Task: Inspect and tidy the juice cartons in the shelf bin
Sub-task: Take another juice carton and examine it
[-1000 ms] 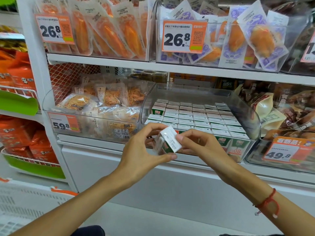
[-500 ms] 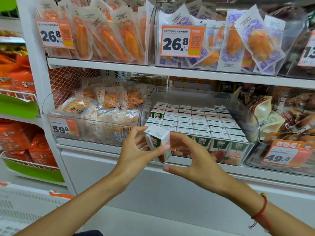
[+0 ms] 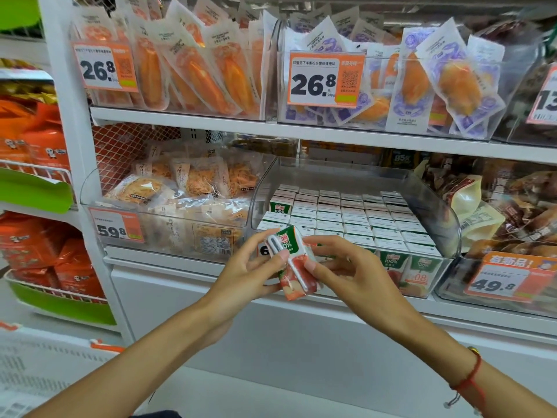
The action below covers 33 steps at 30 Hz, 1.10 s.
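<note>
A small green and red juice carton (image 3: 294,268) with a wrapped white straw on its side is held tilted in front of the shelf. My left hand (image 3: 247,273) grips its left side, thumb on the straw. My right hand (image 3: 346,267) holds its right side with thumb and fingertips. Behind it, a clear plastic bin (image 3: 346,173) on the middle shelf holds several rows of the same cartons (image 3: 346,215), standing upright with white tops showing.
A neighbouring clear bin (image 3: 168,224) of bagged snacks sits to the left, and bagged goods (image 3: 497,212) fill the bin on the right. The upper shelf (image 3: 301,131) carries pouches with 26.8 price tags. A white basket (image 3: 36,372) is at the lower left.
Both hands have turned the carton: its white top faced me a second ago, and now its printed side with the straw faces me. The hands sit slightly lower.
</note>
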Available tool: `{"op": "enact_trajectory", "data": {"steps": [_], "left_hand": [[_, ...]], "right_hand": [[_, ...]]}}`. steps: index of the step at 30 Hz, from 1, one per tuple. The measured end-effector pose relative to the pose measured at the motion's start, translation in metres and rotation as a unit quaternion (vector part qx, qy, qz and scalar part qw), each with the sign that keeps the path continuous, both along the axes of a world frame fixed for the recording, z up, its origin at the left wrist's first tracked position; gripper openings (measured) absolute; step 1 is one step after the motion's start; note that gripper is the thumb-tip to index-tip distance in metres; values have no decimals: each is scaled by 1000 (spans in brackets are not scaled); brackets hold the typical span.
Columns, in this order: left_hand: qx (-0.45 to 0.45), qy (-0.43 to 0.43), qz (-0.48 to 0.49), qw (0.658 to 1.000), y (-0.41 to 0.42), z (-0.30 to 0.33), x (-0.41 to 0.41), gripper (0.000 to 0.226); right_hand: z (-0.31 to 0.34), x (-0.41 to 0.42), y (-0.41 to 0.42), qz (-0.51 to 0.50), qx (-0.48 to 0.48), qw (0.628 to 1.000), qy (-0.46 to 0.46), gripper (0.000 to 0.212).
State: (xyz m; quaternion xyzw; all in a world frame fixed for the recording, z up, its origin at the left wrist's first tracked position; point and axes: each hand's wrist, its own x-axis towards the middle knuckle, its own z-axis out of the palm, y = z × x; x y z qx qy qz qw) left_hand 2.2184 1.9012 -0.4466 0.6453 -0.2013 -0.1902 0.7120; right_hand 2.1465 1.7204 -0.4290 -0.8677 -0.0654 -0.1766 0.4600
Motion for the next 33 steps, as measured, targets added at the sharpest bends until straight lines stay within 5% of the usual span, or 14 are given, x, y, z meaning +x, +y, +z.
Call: {"op": "enact_trajectory", "data": {"steps": [9, 16, 20, 25, 33], "left_hand": [[-10, 130, 21, 991, 6, 2, 5, 50], [16, 172, -17, 985, 5, 3, 7, 39], [-5, 231, -33, 972, 4, 3, 8, 42], [-7, 289, 4, 957, 2, 2, 7, 47], [-43, 229, 14, 972, 1, 5, 7, 51]], "right_hand": [[5, -2, -14, 84, -49, 992, 85, 56], [7, -1, -12, 41, 72, 994, 65, 43], [9, 0, -10, 6, 159, 983, 94, 13], [7, -1, -3, -36, 199, 966, 160, 13], [8, 0, -5, -28, 228, 955, 188, 18]]}}
